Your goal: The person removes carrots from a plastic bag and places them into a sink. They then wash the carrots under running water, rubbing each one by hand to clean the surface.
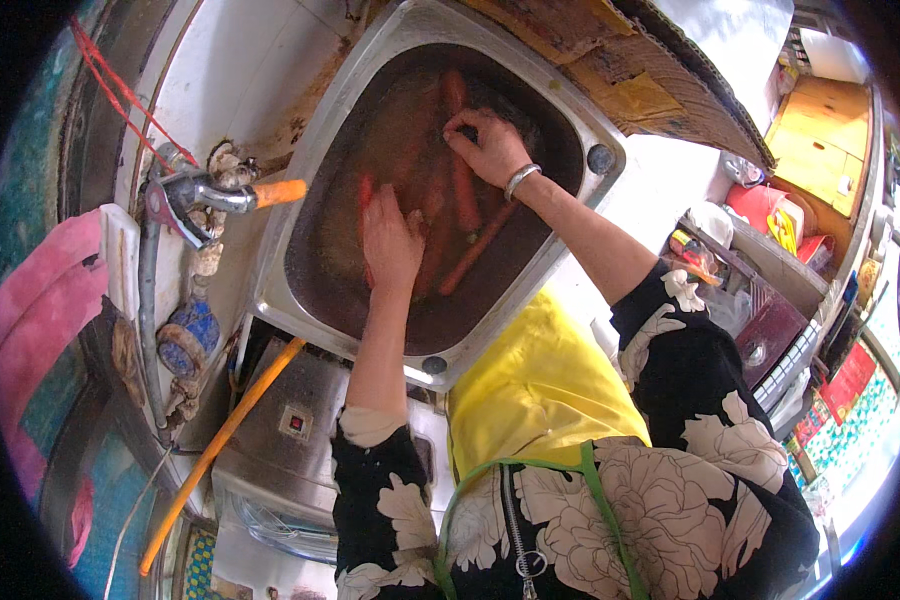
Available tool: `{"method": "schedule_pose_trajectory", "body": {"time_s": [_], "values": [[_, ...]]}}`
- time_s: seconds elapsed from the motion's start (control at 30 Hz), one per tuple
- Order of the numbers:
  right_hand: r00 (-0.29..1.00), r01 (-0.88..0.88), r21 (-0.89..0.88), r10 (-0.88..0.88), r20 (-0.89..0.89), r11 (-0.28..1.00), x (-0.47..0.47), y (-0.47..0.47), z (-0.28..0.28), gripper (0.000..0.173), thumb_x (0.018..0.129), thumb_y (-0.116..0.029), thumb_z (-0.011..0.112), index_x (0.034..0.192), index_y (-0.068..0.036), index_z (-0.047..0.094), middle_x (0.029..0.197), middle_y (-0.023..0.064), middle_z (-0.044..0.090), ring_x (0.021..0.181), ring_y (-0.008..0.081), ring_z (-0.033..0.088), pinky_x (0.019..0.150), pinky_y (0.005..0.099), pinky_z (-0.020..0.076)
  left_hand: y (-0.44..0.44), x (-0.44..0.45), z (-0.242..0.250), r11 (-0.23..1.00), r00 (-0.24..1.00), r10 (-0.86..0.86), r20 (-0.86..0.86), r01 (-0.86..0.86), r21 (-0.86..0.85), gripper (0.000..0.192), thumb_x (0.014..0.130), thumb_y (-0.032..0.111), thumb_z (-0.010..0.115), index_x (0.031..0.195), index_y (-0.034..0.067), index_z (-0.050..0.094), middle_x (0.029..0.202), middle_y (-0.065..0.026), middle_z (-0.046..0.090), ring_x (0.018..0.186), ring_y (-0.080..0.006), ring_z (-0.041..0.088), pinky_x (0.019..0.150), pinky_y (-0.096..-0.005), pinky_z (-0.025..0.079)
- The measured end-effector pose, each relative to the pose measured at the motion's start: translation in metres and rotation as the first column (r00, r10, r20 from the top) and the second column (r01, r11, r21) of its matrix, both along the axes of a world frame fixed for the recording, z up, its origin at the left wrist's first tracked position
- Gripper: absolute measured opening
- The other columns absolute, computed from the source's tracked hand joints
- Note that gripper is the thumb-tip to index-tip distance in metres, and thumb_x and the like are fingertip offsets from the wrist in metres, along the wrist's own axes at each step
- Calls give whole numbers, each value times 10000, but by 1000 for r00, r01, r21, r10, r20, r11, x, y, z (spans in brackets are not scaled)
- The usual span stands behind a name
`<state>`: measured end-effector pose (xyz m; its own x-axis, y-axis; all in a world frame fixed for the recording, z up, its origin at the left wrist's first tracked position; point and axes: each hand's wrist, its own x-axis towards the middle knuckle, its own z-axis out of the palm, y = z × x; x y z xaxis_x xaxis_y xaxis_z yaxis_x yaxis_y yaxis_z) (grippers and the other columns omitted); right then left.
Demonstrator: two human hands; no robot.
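Note:
A stainless steel sink (412, 22) holds murky brown water with several carrots (465, 191) lying under or at its surface. My left hand (394, 240) is low in the basin at its left side, fingers pointing away from me, beside a reddish carrot (365, 199); whether it grips anything is unclear. Over the upper right of the water, my right hand (491, 146) has its thumb and fingertips curled near each other, above a carrot (454, 90); what lies between them cannot be made out. Another carrot (476, 251) slants near the sink's lower right wall.
Left of the sink is a metal faucet (187, 195) with an orange hose end (279, 193). An orange tube (217, 457) slants down below it. Corrugated cardboard (630, 75) stands along the sink's upper right edge. A crate of packaged goods (750, 300) is at right.

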<state>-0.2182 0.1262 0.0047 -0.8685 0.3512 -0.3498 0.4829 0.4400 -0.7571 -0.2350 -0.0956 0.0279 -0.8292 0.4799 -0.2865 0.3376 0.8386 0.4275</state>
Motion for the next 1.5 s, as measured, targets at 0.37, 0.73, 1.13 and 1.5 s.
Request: {"method": "schedule_pose_trajectory", "body": {"time_s": [0.37, 0.73, 1.13, 1.5], "values": [[994, 98, -138, -104, -35, 986, 11, -4, -6, 289, 914, -331, 664, 1092, -111, 721, 1046, 185, 714, 974, 354, 686, 860, 426, 536, -26, 0, -11, 987, 946, 34, 323, 20, -162, 517, 803, 328, 791, 1138, -19, 607, 1114, -222, 643, 1102, -419, 612, 913, -483, 514], [982, -136, 362, 173, -72, 922, -11, -80, 27, 149, 860, -305, 685, 924, -177, 724, 953, 142, 624, 735, 328, 684, 590, 444, 580, -38, 38, 45, 727, 538, 279, 795, -659, 192, 274, 949, 159, 659, 1188, 30, 619, 882, -11, 633, 688, -129, 550, 595, -286, 426], [978, -210, 162, 206, 42, 964, -19, -103, 1, 253, 903, -344, 655, 1029, -130, 703, 1165, 245, 610, 874, 389, 697, 739, 505, 587, -67, 46, 50, 944, 964, 190, 184, -231, 235, 462, 938, 99, 660, 1373, -12, 556, 1106, -111, 689, 998, -231, 649, 874, -338, 512], [960, -184, 82, 197, -198, 980, -6, -120, 14, 288, 906, -334, 664, 1078, -106, 699, 1133, 261, 624, 856, 410, 698, 770, 485, 593, -62, 28, 63, 27, -84, -121, 989, -996, -82, 306, 1048, 301, 484, 1238, 84, 586, 785, -20, 592, 423, -68, 430, 318, -194, 302]]}}
